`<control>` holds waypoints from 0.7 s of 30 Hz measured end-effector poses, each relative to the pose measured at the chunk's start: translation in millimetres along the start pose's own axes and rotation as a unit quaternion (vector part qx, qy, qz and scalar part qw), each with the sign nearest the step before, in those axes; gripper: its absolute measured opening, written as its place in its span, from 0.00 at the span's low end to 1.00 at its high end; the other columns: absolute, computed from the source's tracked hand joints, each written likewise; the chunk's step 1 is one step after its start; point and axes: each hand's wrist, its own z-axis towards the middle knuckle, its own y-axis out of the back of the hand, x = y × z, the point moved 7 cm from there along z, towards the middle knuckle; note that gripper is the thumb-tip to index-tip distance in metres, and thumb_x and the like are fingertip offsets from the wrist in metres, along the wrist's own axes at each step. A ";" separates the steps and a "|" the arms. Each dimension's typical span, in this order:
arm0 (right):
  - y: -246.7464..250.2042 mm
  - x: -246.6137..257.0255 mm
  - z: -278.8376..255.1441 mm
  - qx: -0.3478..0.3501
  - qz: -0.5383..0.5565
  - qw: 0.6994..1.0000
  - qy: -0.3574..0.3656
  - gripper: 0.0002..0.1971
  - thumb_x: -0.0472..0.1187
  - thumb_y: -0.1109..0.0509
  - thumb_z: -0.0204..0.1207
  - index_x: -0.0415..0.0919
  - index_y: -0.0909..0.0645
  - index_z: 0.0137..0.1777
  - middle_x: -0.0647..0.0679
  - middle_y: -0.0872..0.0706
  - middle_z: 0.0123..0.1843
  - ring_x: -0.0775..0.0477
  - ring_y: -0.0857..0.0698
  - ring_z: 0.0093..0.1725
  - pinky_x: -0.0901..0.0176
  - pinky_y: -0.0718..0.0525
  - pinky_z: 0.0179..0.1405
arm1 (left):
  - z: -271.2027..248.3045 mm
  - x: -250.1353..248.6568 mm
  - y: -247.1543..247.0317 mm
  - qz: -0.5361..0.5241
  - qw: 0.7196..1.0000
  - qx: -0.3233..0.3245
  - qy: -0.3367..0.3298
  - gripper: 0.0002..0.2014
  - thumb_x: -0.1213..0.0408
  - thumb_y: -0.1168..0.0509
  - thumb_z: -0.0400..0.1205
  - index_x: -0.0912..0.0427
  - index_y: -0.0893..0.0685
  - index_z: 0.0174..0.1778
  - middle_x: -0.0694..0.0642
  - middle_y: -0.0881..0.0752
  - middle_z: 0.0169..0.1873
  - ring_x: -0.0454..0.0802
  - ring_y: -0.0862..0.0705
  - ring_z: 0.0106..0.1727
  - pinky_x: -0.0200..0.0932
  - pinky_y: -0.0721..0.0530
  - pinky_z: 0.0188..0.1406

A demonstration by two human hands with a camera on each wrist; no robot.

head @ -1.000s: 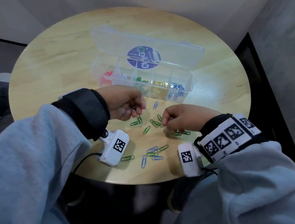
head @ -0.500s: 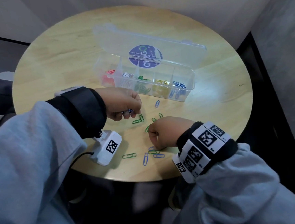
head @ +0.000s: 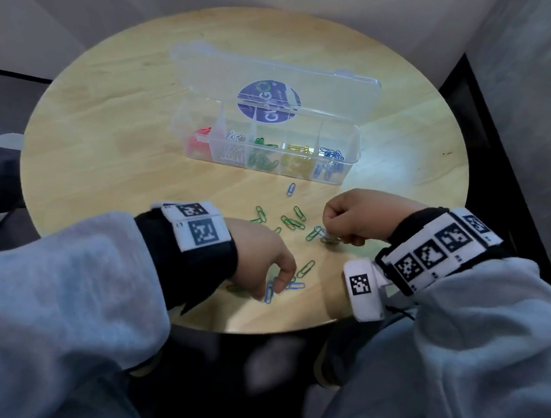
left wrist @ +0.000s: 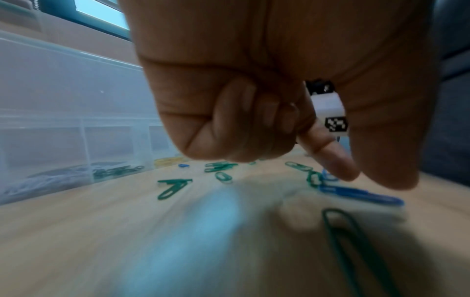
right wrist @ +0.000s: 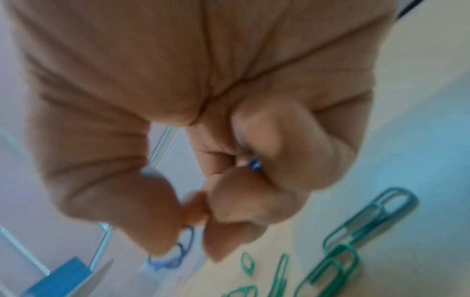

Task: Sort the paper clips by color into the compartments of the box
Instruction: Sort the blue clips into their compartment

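Note:
A clear compartment box (head: 351, 168) stands open mid-table with red, white, green, yellow and blue clips sorted inside. Loose green clips (head: 294, 224) and one blue clip (head: 291, 189) lie in front of it. My left hand (head: 279, 286) is near the front edge. Three of its fingers are curled in, while index and thumb (left wrist: 368, 180) come down on a blue clip (left wrist: 356, 195). My right hand (head: 328, 236) is fisted over clips at centre right. It holds a blue clip (right wrist: 254, 163) in its curled fingers and pinches another blue clip (right wrist: 175, 257).
The round wooden table (head: 108, 127) has its front edge just below my left hand. A green clip (head: 306, 268) lies between my hands and another green clip (left wrist: 356, 251) lies close to the left wrist. The box lid (head: 213, 70) stands open behind the compartments.
My left hand has moved from the green clips toward the front edge, onto the blue clips there. My right hand has left those front clips and gone right and farther, to the middle clips.

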 end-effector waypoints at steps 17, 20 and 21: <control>-29.4 0.3 2.6 0.094 0.214 0.972 -0.007 0.15 0.27 0.49 0.75 0.35 0.27 0.30 0.42 0.27 0.25 0.49 0.24 0.22 0.65 0.30 0.19 | -9.9 40.7 13.1 -0.437 0.898 -0.049 0.019 0.16 0.77 0.36 0.77 0.56 0.31 0.29 0.53 0.27 0.27 0.42 0.31 0.23 0.32 0.33 0.21; -35.4 8.4 0.2 0.127 0.235 0.964 0.009 0.14 0.26 0.48 0.76 0.36 0.28 0.32 0.43 0.23 0.28 0.50 0.22 0.24 0.67 0.27 0.18 | -18.2 52.2 26.1 -0.589 0.803 -0.091 0.020 0.15 0.79 0.36 0.66 0.56 0.33 0.27 0.55 0.26 0.27 0.39 0.31 0.17 0.26 0.34 0.13; -37.3 11.3 -1.0 0.133 0.221 0.966 0.014 0.12 0.26 0.45 0.75 0.37 0.27 0.32 0.43 0.23 0.29 0.50 0.22 0.25 0.67 0.27 0.18 | -21.2 55.0 31.7 -0.619 0.778 -0.103 0.013 0.12 0.77 0.39 0.63 0.57 0.34 0.27 0.54 0.25 0.25 0.40 0.31 0.17 0.27 0.35 0.12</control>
